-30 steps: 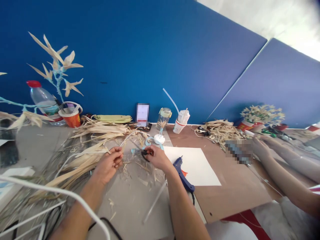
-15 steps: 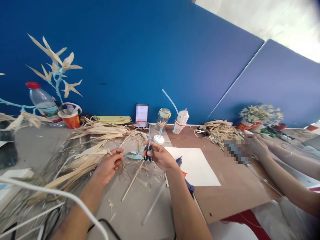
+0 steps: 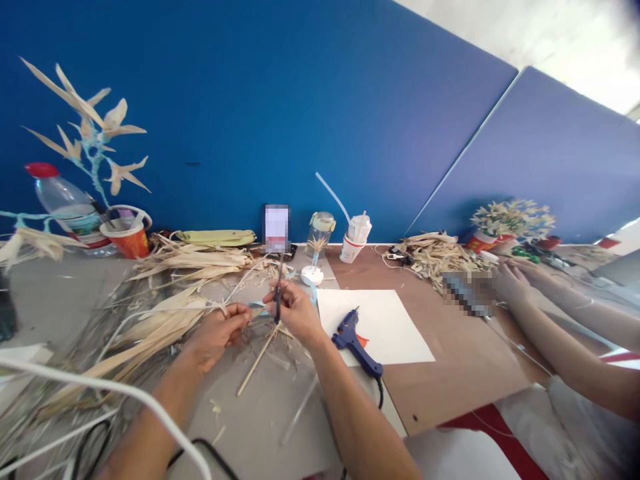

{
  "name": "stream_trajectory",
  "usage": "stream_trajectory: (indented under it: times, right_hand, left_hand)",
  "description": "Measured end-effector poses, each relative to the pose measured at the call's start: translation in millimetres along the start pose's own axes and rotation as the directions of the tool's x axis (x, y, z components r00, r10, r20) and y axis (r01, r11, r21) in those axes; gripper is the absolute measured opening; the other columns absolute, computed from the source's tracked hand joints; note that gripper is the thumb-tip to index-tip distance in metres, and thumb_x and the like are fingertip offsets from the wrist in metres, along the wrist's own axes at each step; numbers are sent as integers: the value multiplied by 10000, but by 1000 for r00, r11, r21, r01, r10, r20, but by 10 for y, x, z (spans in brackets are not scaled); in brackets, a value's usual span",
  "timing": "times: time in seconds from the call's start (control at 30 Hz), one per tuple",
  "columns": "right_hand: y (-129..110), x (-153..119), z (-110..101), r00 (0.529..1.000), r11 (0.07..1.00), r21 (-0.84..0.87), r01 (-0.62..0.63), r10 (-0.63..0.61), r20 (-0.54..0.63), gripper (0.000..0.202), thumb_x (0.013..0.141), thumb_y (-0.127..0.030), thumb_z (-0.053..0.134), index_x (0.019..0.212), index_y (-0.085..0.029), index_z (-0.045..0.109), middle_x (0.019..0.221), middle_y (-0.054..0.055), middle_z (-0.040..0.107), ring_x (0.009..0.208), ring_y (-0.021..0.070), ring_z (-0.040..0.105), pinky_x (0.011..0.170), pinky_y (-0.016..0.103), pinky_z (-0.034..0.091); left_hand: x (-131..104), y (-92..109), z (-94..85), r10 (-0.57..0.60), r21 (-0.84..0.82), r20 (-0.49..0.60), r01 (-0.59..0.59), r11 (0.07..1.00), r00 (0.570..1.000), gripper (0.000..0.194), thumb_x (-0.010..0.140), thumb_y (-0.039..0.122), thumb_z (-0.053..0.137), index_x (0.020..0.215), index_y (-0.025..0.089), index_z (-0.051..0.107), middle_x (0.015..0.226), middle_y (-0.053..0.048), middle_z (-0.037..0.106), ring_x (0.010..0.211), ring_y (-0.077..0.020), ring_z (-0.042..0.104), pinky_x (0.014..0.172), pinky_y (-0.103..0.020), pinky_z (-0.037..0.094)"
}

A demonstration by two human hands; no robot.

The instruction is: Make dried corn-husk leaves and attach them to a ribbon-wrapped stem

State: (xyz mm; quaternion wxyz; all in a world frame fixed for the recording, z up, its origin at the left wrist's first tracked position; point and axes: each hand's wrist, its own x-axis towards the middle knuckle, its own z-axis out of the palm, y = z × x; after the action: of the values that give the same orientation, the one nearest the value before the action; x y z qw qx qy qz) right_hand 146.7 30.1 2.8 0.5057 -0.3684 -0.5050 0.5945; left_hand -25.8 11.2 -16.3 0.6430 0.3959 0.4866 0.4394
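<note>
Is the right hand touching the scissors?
Touching. The head view shows the right hand's fingers around the handles of the black scissors, blades pointing up.

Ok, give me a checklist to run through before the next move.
1. Scissors in the right hand: ok, blades pointing toward the wall.
2. Left hand clear of the blades: ok, its fingers sit nearer the scissors' handles.
3. What the left hand pinches: cannot tell, too small and blurred.
4. Glue gun set down: ok, resting on the white paper, nozzle pointing away from the wearer.
5. Glue gun cool: cannot tell.
6. Table free of scraps by the hands: not ok, a thin stick and husk bits lie there.
</note>
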Motion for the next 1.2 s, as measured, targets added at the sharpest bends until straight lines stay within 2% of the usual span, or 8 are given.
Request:
stream_trajectory:
  times: [0.1,0.23,0.37,0.57,0.77,0.87,1.03,1.2]
  right_hand:
    - [19,-2,9,1000,995,-103,9,-11,-22,423,608,-246,690,1013,-175,592,660,-35,561,599,126,505,567,241,399]
    - [44,3,3,997,980,-199,-1,-13,-72,416,626,-254,657,1029,-164,602,638,-43,528,582,124,482,536,235,369]
    - [56,2,4,998,979,-199,-34,22,-61,414,627,-274,664,1023,-172,599,612,-52,525,568,123,489,532,233,369]
    - [21,7,-37,994,985,-141,-97,90,-56,392,604,-284,717,969,-207,597,581,-63,532,546,123,497,527,241,377]
    - [-16,-14,-53,994,994,40,-105,105,8,424,581,-278,761,959,-221,578,666,-45,591,643,135,566,617,256,439]
    - [5,-30,-7,995,995,-14,-96,96,34,458,562,-261,766,971,-203,569,667,-42,590,614,128,549,600,253,425]
    - [28,-44,64,997,989,-131,-76,76,-7,431,588,-255,728,984,-184,573,634,-53,544,563,109,481,541,236,370]
    - [0,-35,14,996,981,-167,-94,92,-20,426,603,-251,707,1003,-179,580,623,-55,527,546,112,473,528,237,357]
  left_hand:
    - [-11,0,23,-5,44,8,5,999,1000,312,607,370,794,729,146,614,514,77,422,404,-34,281,403,-195,164]
    - [-10,2,37,24,37,-34,-23,999,999,346,601,406,798,732,159,594,500,85,407,416,-44,295,410,-193,192]
    - [-5,-2,33,43,13,-41,-43,999,998,385,602,441,799,739,160,573,460,109,344,416,-46,262,420,-184,215]
    - [2,13,-10,86,-61,-48,-89,994,995,404,628,447,786,775,161,540,600,49,551,392,-22,246,411,-184,199]
    - [-16,45,11,114,16,-53,-113,993,992,388,624,444,775,774,164,551,588,46,565,390,-40,307,414,-195,210]
    - [-9,32,16,127,77,-87,-121,990,988,378,615,445,767,767,164,565,572,49,551,394,-54,330,414,-204,218]
    - [1,15,12,150,148,-96,-135,980,984,334,632,429,744,756,169,575,575,42,559,411,-69,356,419,-210,242]
    - [2,35,13,167,177,-112,-145,973,980,336,613,435,742,735,167,579,563,41,558,401,-70,353,411,-214,245]
